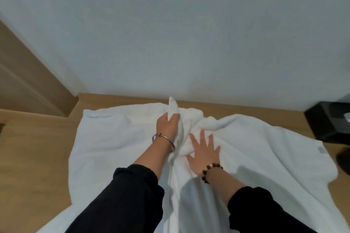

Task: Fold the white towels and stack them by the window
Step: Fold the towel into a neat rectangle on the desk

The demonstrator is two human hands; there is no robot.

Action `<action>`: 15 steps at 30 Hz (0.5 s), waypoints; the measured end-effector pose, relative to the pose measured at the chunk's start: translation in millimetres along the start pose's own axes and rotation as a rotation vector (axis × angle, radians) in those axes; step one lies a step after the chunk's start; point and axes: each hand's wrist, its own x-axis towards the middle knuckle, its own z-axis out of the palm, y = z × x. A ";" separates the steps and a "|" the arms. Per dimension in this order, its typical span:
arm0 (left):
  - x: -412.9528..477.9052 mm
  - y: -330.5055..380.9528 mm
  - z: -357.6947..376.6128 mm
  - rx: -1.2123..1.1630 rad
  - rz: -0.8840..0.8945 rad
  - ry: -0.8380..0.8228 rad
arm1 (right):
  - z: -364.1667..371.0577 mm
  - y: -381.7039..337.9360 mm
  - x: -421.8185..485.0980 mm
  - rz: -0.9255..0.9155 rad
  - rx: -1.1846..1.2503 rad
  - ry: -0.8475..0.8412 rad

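Observation:
A large white towel (pixel 113 138) lies spread and rumpled over a wooden surface (pixel 34 157), bunched in folds at its middle. My left hand (pixel 167 126) grips a raised fold of the towel near its far edge, and a tip of cloth sticks up above the fingers. My right hand (pixel 203 152) lies flat with fingers spread, pressing on the bunched cloth just right of the left hand. A small grey label (pixel 320 150) shows at the towel's right corner.
A pale wall (pixel 170 34) rises straight behind the surface. A wooden panel (pixel 28 81) stands at the left. A black box (pixel 329 121) sits at the right edge, close to the towel's right corner.

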 end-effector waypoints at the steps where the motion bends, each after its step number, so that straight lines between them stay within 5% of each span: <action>1: 3.5 9.2 -4.3 -0.020 0.025 0.029 | -1.9 -12.0 4.5 -0.062 0.012 -0.002; 5: 6.9 43.9 -17.3 -0.125 0.105 0.098 | -22.3 -46.4 15.9 -0.316 0.527 -0.083; 8: 1.4 35.9 -3.8 0.043 0.179 0.043 | -35.7 -29.0 19.4 -0.227 0.876 0.021; 13: 0.0 -27.2 29.9 0.673 0.244 -0.283 | -55.9 53.9 8.6 0.154 0.712 0.651; 15: -0.3 -46.2 35.1 0.793 0.247 -0.321 | -65.3 94.4 9.8 0.269 0.546 0.740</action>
